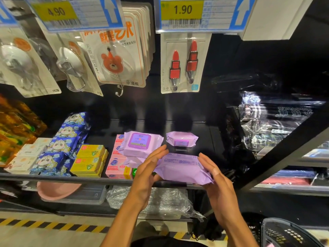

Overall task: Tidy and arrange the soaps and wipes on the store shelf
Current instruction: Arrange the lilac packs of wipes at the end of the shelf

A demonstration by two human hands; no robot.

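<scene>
Holding a purple wipes pack (pixel 179 168) between two palms, printed back side up, over the front lip of the shelf (pixel 71 178). Left hand (pixel 149 170) pressed to the pack's left end, fingers (pixel 158 154) straight and together, laid over the top corner. Right hand (pixel 217 177) flat against the right end, fingers straight, nothing curled round the wrapper. Both hands unclenched, carrying the pack by pressure alone.

Just behind the left hand: a lidded wipes pack (pixel 139 144), label up, stacked on a lower purple pack (pixel 131 162) and leaning partly over the pink soap bars (pixel 115 166). Further back and apart from the stack, on bare black shelf, a small wipes pack (pixel 181 139), lying flat.

Leftward along the same shelf, in order: yellow soap boxes (pixel 89 158) stacked beside the pink ones, blue panda-print packets (pixel 60 145) in a row running back, then white soap boxes (pixel 25 157) near the edge.

Above, hanging on pegs — bear hook cards (pixel 117 56) under a 4.90 price tag (pixel 57 11), red lipstick-shaped hooks (pixel 183 65) under a 1.90 price tag (pixel 182 9).

Below the shelf, a pink basin (pixel 57 189); at lower right, a black basket (pixel 284 232).
</scene>
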